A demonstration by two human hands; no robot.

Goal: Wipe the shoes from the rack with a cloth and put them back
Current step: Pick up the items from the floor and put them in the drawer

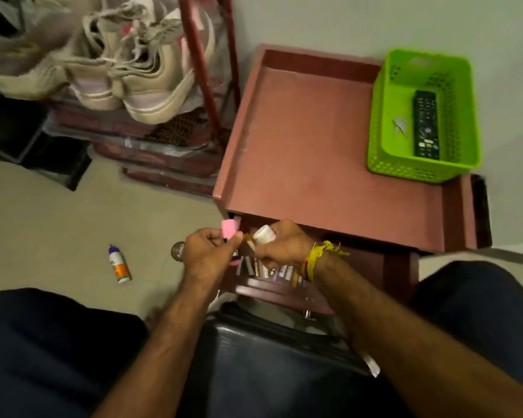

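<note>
Only the head view is given. A red table point(329, 140) is taken as the landmark. The shoes point(127, 73) are seen up and to the left of the table, on the rack point(207, 70). They are pale and laced, and they lie side by side with the soles turned toward the table. No cloth is seen.

Just below the table's front edge, a drawer point(278, 285) is pulled out. Small things are packed in it. Over the drawer, the left hand point(207, 254) is curled, and a small pink thing point(229, 229) is pinched in its fingers. Right beside it, the right hand point(280, 245) is closed round a small white bottle point(264, 233). A yellow thread point(317, 254) is tied at that wrist.

On the back right corner of the table, a green basket point(384, 122) is set, with a remote point(425, 125) inside. On the floor to the left of the table, a little bottle point(120, 263) is lying down, and a round brown tin point(178, 251) is partly hidden by the left hand.

The shoes are judged to be light and soft on top, with stiffer soles. They would best be held at the heel or by the opening, not by the loose laces, which could snag on the rack post.

Open floor is left between the table and the rack. The rack post stands close to the table's left edge, so little room is left there. The open drawer sticks out toward the knees.
</note>
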